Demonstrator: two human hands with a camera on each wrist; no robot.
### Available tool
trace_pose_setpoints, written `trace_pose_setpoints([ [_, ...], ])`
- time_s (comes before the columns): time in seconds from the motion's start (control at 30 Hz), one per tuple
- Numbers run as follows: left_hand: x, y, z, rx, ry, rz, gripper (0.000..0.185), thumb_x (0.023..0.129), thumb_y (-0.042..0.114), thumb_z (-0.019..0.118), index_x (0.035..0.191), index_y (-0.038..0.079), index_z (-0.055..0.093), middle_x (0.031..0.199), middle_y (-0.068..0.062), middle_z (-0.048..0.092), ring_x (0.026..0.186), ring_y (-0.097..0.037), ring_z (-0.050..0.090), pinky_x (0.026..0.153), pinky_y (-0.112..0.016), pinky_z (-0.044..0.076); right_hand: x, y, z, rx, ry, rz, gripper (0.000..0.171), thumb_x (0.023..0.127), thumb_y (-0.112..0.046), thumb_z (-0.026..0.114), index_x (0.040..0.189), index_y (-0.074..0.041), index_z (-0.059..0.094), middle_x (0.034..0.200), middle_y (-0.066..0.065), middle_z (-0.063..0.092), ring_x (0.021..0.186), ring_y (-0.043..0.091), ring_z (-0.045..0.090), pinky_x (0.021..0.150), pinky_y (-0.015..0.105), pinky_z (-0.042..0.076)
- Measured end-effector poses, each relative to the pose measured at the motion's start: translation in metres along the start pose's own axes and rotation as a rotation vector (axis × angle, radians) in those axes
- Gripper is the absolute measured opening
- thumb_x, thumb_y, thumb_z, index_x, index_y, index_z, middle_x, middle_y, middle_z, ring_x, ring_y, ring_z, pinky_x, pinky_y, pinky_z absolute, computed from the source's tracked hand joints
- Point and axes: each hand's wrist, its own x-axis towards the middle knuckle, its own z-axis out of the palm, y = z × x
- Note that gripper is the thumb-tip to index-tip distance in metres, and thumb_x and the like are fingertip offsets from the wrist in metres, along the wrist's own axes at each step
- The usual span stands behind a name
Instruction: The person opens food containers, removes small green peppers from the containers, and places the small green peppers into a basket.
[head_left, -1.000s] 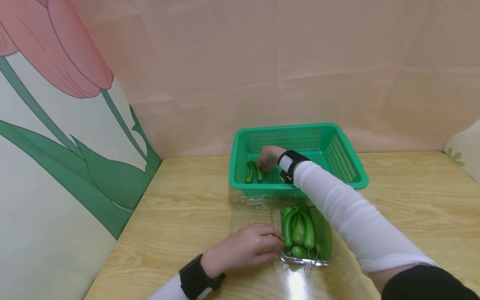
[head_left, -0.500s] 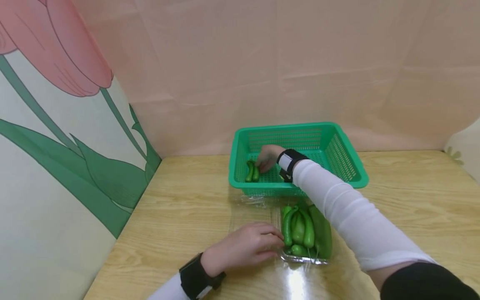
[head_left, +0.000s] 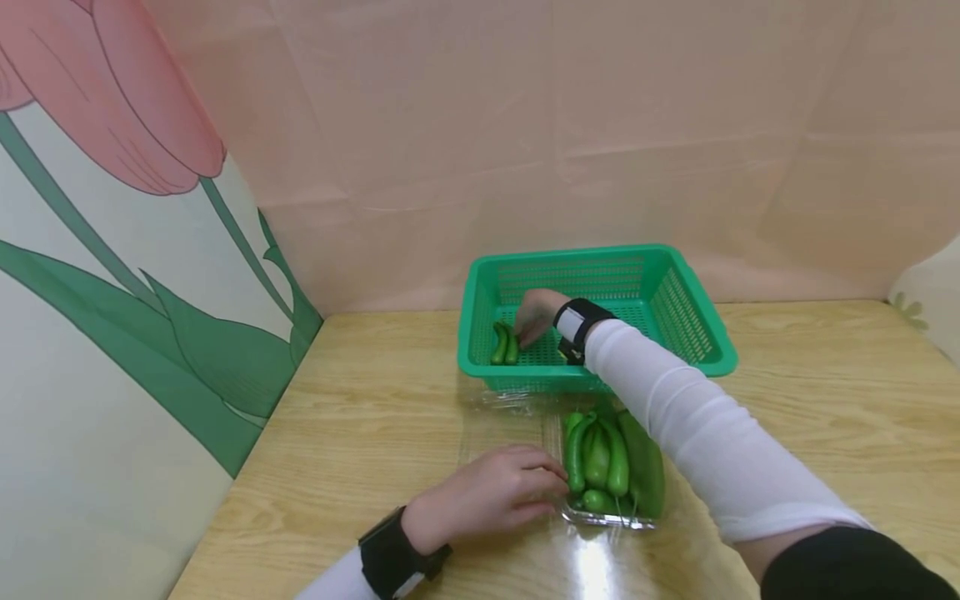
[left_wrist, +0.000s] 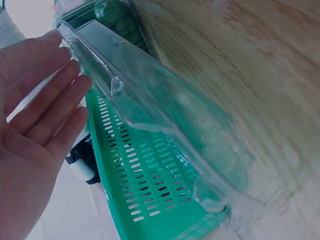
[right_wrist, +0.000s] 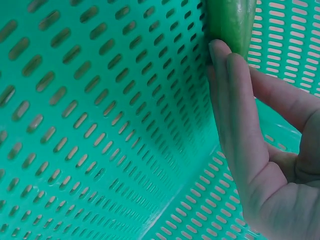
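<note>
Right hand (head_left: pixel 534 315) fingertips hidden behind 2 peppers (head_left: pixel 505 343), basket (head_left: pixel 693 333)

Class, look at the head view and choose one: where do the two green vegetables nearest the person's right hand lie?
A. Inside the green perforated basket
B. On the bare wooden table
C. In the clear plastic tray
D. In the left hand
A: the two green vegetables lie on the floor of the green basket, with the right hand touching them, away from the clear plastic tray.
</note>
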Motion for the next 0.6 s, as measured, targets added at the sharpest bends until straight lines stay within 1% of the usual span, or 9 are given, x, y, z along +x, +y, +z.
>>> trace_pose_setpoints([
  [0.13, 0.0, 0.0, 0.0, 0.001, 0.004, 0.003, 0.021, 0.088, 0.024, 0.067, 0.107, 0.016, 0.068, 0.114, 0.005, 0.065, 0.109, -0.004, 0.058, 0.103, -0.011, 0.038, -0.004, -0.001, -0.001, 0.025, -0.006, 0.014, 0.044, 0.094, 0.0, 0.051, 0.133, 0.016, 0.038, 0.129, 0.034, 0.05, 0.109, 0.035, 0.062, 0.086, 0.032, 0.058],
  [0.4, 0.001, -0.001, 0.0, -0.001, 0.001, 0.008, 0.022, 0.088, 0.024, 0.067, 0.108, 0.016, 0.068, 0.114, 0.005, 0.065, 0.11, -0.004, 0.058, 0.104, -0.011, 0.038, -0.009, -0.003, -0.005, -0.009, -0.041, -0.002, 0.042, 0.092, 0.002, 0.052, 0.129, 0.018, 0.041, 0.128, 0.036, 0.05, 0.11, 0.036, 0.062, 0.092, 0.036, 0.055],
  [0.5, 0.0, -0.001, 0.0, 0.004, -0.001, 0.011, 0.021, 0.089, 0.024, 0.066, 0.108, 0.016, 0.068, 0.114, 0.005, 0.065, 0.11, -0.004, 0.057, 0.103, -0.011, 0.038, -0.01, -0.003, -0.007, -0.066, -0.042, -0.022, 0.044, 0.093, -0.002, 0.053, 0.132, 0.016, 0.041, 0.131, 0.034, 0.048, 0.111, 0.035, 0.061, 0.093, 0.037, 0.054],
  [0.53, 0.0, -0.001, 0.0, 0.006, -0.002, 0.012, 0.021, 0.089, 0.024, 0.066, 0.108, 0.016, 0.068, 0.114, 0.005, 0.065, 0.11, -0.004, 0.057, 0.103, -0.011, 0.039, -0.011, -0.003, -0.008, -0.102, -0.044, -0.028, 0.045, 0.094, -0.004, 0.053, 0.133, 0.014, 0.041, 0.133, 0.032, 0.048, 0.112, 0.033, 0.061, 0.094, 0.037, 0.054],
  [0.6, 0.0, -0.001, -0.001, 0.004, -0.003, 0.012, 0.021, 0.089, 0.025, 0.066, 0.108, 0.016, 0.068, 0.114, 0.005, 0.065, 0.11, -0.004, 0.057, 0.103, -0.011, 0.039, -0.013, -0.003, -0.009, -0.135, -0.046, -0.04, 0.046, 0.095, -0.007, 0.053, 0.135, 0.012, 0.04, 0.135, 0.031, 0.047, 0.113, 0.032, 0.061, 0.094, 0.036, 0.054],
])
